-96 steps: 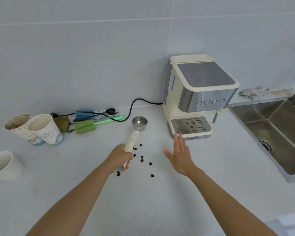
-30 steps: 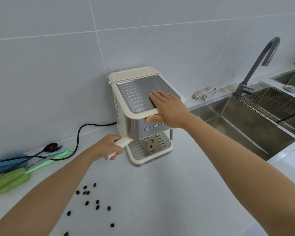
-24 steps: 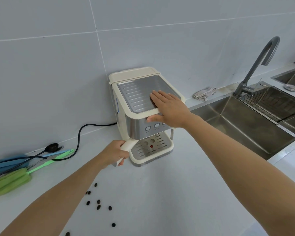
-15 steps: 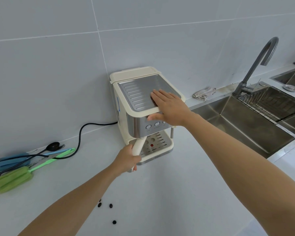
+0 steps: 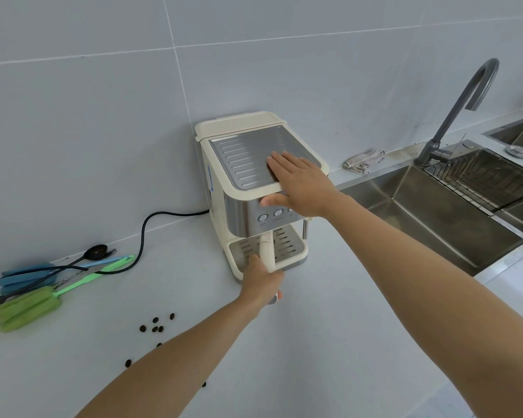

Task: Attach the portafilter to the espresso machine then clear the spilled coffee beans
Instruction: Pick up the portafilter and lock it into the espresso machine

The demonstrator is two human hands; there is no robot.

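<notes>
1. One view only, from the head camera. At the frame's centre the left hand (image 5: 261,283) is closed around the cream handle of the portafilter (image 5: 267,251), which points out toward the viewer from under the espresso machine (image 5: 239,188). The handle looks turned to the front, so by my judgement the locking twist is at or near its end.
2. The right hand (image 5: 299,184) lies flat on the machine's ribbed metal top, fingers spread and gripping nothing, thumb on the front edge above the buttons. It is probably there to brace the machine against the twist.
3. The portafilter shows only its handle, pale and smooth, over the drip tray (image 5: 284,245); its basket is hidden under the machine's head, so the seating cannot be confirmed.
4. The coffee beans (image 5: 155,328) lie scattered on the white counter (image 5: 329,342) at lower left, dark and small, some beside the left forearm. They are not yet cleared.
5. Green and blue brushes (image 5: 27,306) sit at the far left; the sink (image 5: 435,212) is at the right.
</notes>
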